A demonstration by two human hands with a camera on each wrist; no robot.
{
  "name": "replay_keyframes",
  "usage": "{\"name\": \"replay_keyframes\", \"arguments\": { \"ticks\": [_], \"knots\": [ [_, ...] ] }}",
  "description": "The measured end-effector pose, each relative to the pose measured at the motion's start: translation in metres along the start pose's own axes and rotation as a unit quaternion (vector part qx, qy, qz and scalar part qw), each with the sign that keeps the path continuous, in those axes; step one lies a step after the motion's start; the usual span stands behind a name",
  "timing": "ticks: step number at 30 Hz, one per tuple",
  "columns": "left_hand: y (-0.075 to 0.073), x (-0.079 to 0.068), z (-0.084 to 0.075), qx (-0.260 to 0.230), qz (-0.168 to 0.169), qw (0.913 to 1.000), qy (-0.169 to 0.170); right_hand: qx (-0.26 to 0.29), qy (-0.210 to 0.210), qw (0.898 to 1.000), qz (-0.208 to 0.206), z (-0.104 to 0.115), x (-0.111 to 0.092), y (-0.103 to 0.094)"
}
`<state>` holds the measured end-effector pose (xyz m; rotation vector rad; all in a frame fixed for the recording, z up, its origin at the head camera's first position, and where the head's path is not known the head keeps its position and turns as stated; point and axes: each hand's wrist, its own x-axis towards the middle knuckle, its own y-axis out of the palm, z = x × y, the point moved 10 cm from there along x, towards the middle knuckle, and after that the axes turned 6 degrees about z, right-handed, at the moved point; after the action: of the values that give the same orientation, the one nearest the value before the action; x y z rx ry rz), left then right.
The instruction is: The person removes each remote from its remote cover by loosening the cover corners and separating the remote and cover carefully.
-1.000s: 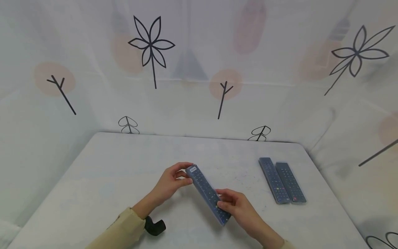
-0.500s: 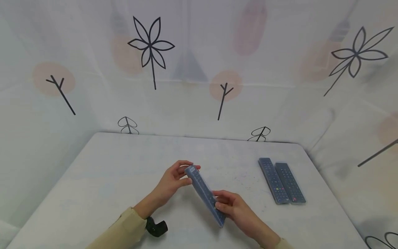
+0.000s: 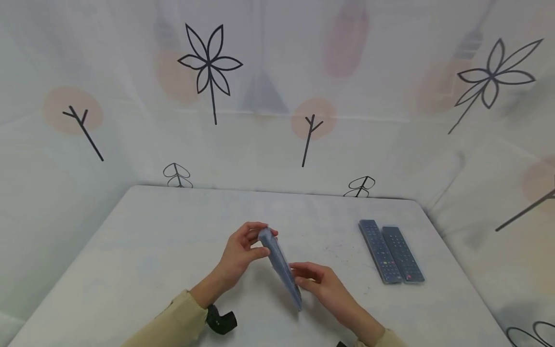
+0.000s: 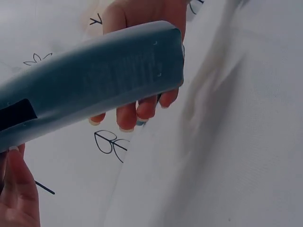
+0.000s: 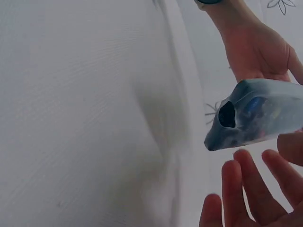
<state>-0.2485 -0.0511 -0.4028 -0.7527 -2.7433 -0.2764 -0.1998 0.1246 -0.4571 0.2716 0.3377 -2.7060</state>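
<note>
A dark remote control (image 3: 281, 267) in a clear plastic sleeve is held up off the table, tilted, its edge toward the head camera. My left hand (image 3: 243, 248) grips its upper end, thumb on the near side and fingers behind. In the left wrist view the remote's smooth back (image 4: 118, 71) faces the camera, with a dark rectangular patch. My right hand (image 3: 323, 284) is at the lower part, fingertips right at the remote's edge. The right wrist view shows its fingers (image 5: 258, 189) fairly straight and spread below the sleeved end, which has a dark opening.
Two more sleeved remotes, one on the left (image 3: 380, 251) and one on the right (image 3: 403, 254), lie side by side on the white table (image 3: 173, 231). A black curved object (image 3: 222, 322) shows by the left sleeve. Patterned white cloth (image 3: 269, 144) surrounds the table.
The remote has turned from its button face toward its edge, and its lower end has swung left. My right hand has shifted slightly left and loosened; the left keeps its grip.
</note>
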Motion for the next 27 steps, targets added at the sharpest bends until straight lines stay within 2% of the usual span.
{"name": "replay_keyframes", "arguments": {
  "ticks": [6, 10, 15, 19, 23, 27],
  "knots": [
    [-0.006, -0.001, -0.011, 0.035, -0.050, 0.9980, 0.013, -0.042, -0.069, 0.995, -0.050, 0.023, -0.002, -0.010],
    [-0.007, -0.001, -0.015, 0.055, -0.072, 0.9958, 0.017, -0.066, -0.133, 0.987, -0.067, 0.047, -0.006, -0.013],
    [-0.006, -0.001, -0.020, 0.095, -0.092, 0.9908, 0.026, -0.108, -0.228, 0.963, -0.091, 0.078, -0.011, -0.008],
    [-0.002, 0.000, -0.024, 0.127, -0.093, 0.9866, 0.042, -0.148, -0.299, 0.937, -0.103, 0.099, -0.014, 0.000],
    [0.000, 0.001, -0.028, 0.148, -0.097, 0.9826, 0.055, -0.176, -0.341, 0.917, -0.107, 0.112, -0.015, 0.006],
    [-0.001, 0.001, -0.030, 0.174, -0.113, 0.9763, 0.061, -0.189, -0.363, 0.906, -0.104, 0.119, -0.014, 0.011]
  ]
}}
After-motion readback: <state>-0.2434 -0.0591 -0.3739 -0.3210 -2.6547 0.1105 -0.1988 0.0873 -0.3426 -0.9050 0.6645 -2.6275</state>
